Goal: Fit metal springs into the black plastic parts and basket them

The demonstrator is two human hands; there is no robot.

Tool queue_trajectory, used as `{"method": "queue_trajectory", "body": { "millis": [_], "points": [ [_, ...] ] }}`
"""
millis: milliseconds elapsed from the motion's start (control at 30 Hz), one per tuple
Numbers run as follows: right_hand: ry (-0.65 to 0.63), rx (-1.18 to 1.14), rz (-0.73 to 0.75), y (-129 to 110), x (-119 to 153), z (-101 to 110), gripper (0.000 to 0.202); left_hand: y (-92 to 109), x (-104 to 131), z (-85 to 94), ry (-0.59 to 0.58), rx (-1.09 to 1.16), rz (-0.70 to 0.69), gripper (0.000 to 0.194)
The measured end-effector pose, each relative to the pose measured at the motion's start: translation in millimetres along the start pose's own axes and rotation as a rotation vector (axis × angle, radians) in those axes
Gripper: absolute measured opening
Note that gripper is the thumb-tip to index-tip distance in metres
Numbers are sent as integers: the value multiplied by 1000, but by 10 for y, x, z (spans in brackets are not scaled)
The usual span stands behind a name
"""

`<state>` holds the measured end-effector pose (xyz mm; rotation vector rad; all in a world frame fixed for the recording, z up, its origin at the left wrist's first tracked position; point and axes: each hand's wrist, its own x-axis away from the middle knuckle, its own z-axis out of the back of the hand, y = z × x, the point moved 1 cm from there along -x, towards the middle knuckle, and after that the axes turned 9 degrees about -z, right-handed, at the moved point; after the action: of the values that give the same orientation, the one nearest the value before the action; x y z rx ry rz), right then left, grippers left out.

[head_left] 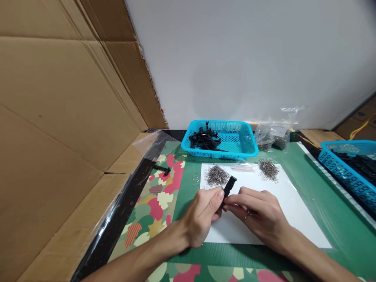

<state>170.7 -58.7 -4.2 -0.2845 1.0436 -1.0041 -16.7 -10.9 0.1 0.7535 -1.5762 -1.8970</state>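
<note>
My left hand (204, 213) is closed around a black plastic part (229, 186), whose upper end sticks up past the thumb. The fingertips of my right hand (257, 213) are pinched together at the part's lower end; whatever they hold there is too small to make out. Both hands are over a white sheet (296, 211). Behind them on the sheet lie a pile of small metal pieces (216, 175) and, further right, a second pile (268, 169). One more black part (162, 169) rests on the patterned paper at the left.
A blue basket (235, 154) with black parts stands at the back, beside plastic bags of metal pieces (272, 139). Another blue basket (342, 166) is at the right edge. Cardboard (67, 98) walls off the left side. A clear bag (155, 143) lies back left.
</note>
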Motion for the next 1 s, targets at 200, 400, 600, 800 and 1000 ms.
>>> {"method": "queue_trajectory", "body": {
  "millis": [200,400,600,800,1000],
  "points": [
    [-1,9,16,-18,-31,49,12,-23,-20,-42,32,185,100,55],
    [-12,-3,13,-36,-61,82,7,17,-49,-78,49,323,99,57],
    [14,4,-13,-12,-67,111,18,28,-62,-77,59,379,73,56],
    [35,35,21,18,-70,126,20,-46,-72,-100,-79,541,170,60],
    [0,37,55,22,-71,143,10,-24,-101,-118,-122,711,257,65]
  ]
}}
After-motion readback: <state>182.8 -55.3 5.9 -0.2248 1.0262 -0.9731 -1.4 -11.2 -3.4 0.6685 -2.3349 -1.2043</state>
